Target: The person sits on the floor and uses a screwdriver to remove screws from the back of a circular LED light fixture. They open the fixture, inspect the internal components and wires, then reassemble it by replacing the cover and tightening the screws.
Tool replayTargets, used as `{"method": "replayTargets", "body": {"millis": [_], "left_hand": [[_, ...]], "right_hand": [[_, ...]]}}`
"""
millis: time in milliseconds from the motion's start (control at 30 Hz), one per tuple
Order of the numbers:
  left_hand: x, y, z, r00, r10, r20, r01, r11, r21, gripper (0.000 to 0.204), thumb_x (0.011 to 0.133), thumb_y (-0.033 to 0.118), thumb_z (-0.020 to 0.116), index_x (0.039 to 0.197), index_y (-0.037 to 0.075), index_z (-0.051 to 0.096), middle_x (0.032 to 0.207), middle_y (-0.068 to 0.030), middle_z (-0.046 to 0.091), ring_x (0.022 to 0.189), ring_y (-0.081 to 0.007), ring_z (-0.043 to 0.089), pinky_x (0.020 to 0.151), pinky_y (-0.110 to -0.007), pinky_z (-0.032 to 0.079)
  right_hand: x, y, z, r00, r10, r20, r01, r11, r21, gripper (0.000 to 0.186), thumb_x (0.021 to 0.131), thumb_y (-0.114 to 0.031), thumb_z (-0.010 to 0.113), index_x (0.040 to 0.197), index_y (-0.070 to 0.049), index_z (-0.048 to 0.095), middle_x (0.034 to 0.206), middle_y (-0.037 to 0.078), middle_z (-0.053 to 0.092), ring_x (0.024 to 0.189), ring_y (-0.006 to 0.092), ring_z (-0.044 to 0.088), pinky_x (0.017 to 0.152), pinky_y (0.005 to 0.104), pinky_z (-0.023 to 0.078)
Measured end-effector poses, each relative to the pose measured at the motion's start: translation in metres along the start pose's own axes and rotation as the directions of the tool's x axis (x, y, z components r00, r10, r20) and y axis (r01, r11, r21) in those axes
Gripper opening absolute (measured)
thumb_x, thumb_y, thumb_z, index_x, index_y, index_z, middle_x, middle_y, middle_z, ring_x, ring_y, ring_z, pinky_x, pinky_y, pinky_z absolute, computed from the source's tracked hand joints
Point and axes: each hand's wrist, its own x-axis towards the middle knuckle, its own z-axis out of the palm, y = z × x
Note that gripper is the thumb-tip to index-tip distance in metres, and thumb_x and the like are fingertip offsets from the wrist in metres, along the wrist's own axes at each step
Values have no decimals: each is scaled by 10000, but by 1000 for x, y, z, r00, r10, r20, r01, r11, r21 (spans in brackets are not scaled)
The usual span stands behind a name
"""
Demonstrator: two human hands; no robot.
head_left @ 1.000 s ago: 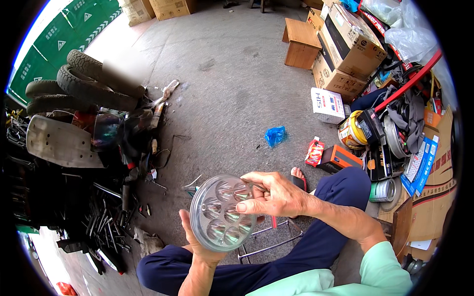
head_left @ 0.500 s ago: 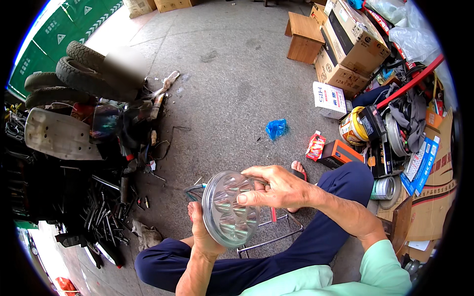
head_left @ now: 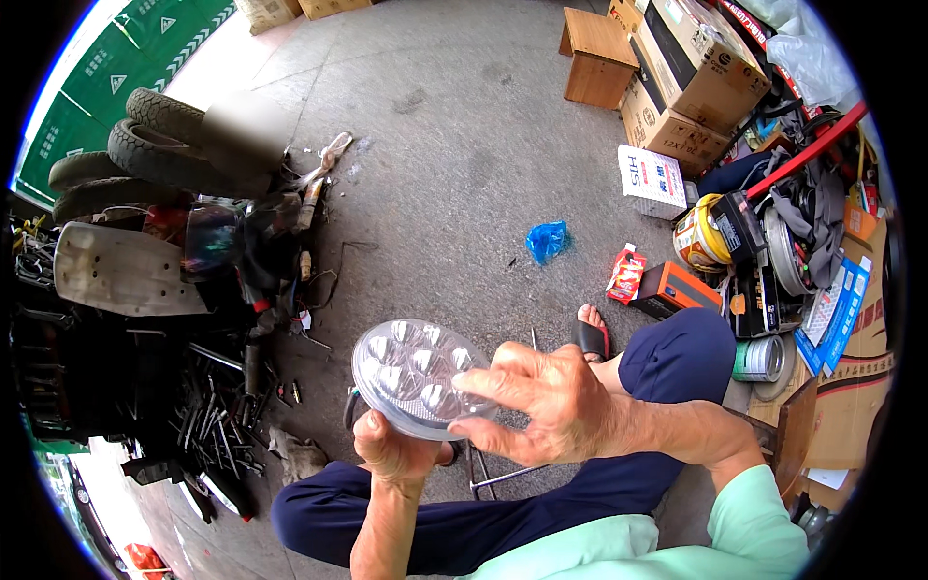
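A round headlight [head_left: 421, 362] with a clear lens and several shiny reflector cups is held up over my lap, its face tilted upward. My left hand [head_left: 391, 447] grips it from below, thumb at the near rim and the other fingers hidden underneath. On the right side, my right hand [head_left: 551, 406] takes hold of the rim, its index finger and thumb by the lens edge. Behind the headlight a thin metal frame [head_left: 503, 477] shows in part, low between my legs.
Tires [head_left: 159, 145] and dark vehicle parts stand at the left, above a heap of metal tools [head_left: 217, 416]. A blue plastic bag [head_left: 548, 242] lies on the floor ahead. At the right are cardboard boxes [head_left: 701, 58], a wooden stool [head_left: 599, 58] and a tin can [head_left: 759, 359].
The headlight has tipped from nearly upright to face upward and moved slightly up and left. My right hand has shifted from its top edge down to its right rim.
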Motion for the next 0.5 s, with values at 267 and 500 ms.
{"method": "replayTargets", "body": {"millis": [267,500], "left_hand": [[-5,-6,2,996,87,-5,-84,982,167,769,687,457,678,1241,-21,444,1156,-151,566,1043,-278,564,939,-410,436],[3,2,0,994,47,-99,-47,999,-2,940,692,811,424,1156,5,561,1079,-122,619,1024,-240,579,941,-423,436]], "right_hand": [[-9,-16,18,998,-59,27,60,996,-70,281,676,-111,716,906,-71,561,658,5,490,455,134,529,374,264,417],[-17,-15,22,982,-18,187,30,998,-60,284,675,-53,677,904,-43,511,692,36,488,513,164,579,391,282,424]]}}
